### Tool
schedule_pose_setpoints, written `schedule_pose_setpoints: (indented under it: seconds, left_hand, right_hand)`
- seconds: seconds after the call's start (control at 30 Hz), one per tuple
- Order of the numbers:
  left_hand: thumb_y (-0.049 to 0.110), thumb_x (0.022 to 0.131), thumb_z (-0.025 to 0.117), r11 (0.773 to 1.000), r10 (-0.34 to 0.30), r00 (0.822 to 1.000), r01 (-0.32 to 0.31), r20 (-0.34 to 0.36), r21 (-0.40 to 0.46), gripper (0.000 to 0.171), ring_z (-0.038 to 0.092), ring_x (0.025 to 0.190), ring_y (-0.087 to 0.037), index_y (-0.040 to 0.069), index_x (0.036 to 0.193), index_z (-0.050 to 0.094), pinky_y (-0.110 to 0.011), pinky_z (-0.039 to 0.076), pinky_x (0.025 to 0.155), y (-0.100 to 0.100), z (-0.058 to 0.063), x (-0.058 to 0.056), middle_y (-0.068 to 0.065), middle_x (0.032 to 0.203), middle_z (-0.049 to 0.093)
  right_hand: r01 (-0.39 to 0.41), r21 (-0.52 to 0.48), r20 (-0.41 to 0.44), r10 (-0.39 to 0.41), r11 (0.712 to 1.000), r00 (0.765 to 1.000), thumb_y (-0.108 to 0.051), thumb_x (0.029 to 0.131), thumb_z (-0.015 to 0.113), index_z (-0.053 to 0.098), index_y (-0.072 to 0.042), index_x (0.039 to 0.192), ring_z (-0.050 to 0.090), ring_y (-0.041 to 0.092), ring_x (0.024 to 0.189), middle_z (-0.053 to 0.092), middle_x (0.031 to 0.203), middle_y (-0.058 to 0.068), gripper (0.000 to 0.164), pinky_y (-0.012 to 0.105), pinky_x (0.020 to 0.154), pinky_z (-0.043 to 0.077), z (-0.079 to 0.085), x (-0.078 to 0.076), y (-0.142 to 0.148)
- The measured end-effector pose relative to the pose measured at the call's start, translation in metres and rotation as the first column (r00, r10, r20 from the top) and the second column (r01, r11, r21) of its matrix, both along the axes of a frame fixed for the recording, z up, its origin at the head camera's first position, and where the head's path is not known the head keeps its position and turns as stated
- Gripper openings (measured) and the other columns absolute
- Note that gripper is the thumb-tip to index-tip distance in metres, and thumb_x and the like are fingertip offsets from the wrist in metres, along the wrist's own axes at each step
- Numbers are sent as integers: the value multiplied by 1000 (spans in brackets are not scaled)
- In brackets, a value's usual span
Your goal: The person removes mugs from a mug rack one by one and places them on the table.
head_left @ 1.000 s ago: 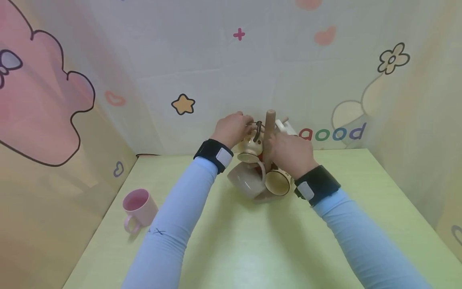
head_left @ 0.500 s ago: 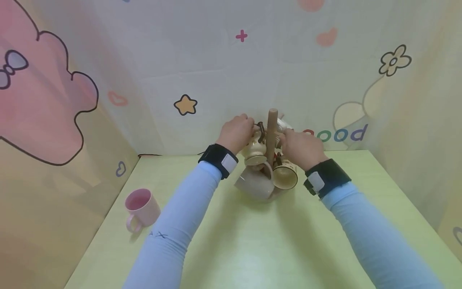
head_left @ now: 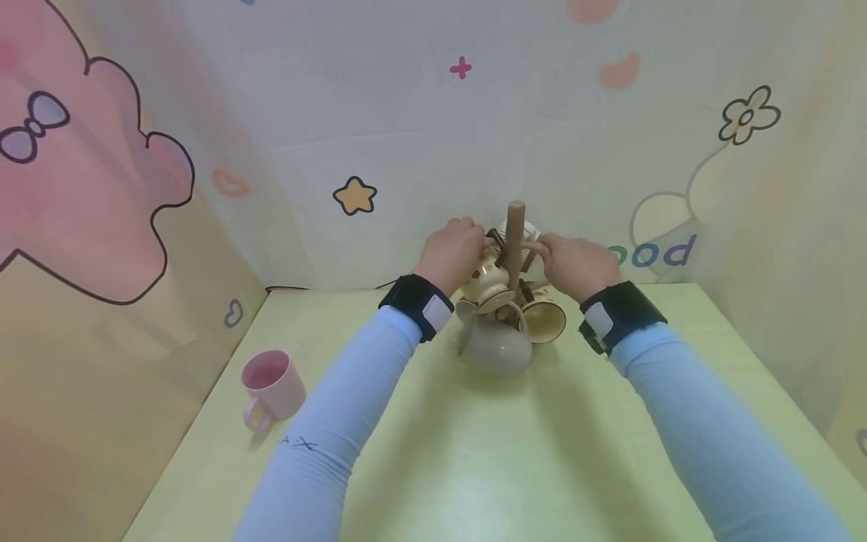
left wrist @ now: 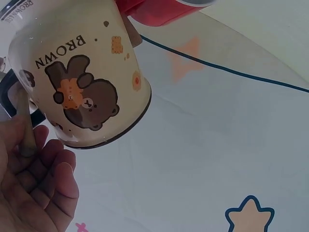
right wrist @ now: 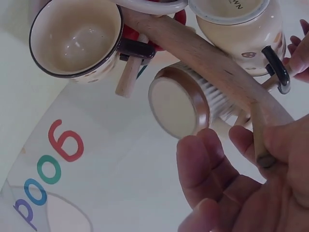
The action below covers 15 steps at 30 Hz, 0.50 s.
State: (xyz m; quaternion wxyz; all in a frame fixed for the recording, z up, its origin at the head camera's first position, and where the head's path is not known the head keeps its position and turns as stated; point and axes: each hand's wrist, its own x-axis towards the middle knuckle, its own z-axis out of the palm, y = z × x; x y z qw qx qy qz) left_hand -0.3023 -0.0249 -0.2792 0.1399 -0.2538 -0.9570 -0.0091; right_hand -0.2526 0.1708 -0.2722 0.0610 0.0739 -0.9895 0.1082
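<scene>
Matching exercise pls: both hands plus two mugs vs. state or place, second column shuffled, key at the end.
1. left hand
2. pink mug
3. right hand
4. ribbed mug

A. on the table, apart from the mug rack
B. pinches a bare peg
C. brown band around its base
D. holds the peg bearing the bear mug

Pairs: 1-D, 2-A, 3-B, 4-C

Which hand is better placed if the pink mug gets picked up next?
Probably the left hand. The pink mug stands at left on the table, beside the left arm in the head view. The right hand, pinching a peg right of the wooden post, would likely cross that arm.
</scene>
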Motion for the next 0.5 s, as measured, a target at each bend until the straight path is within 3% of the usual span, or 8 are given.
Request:
schedule_pose_setpoints:
  seconds: [0.23,0.5]
  left_hand:
    - [30,107,45,999,2,1000,-2,-4,-37,31,56,98,-22,8,111,67,-32,54,78,3,0,3,-6,102,59]
    - [21,105,51,992,-5,998,-2,-55,-130,22,54,96,-20,7,114,67,-30,54,77,6,1,10,-5,102,59]
  right_hand:
    - [-34,32,-47,36,999,998,-30,107,44,62,-9,128,65,35,78,69,92,20,35,51,59,50,4,-5,2]
    - [16,21,-44,-15,1000,999,-29,105,48,64,-13,127,63,34,77,69,95,19,32,49,56,48,8,-10,4]
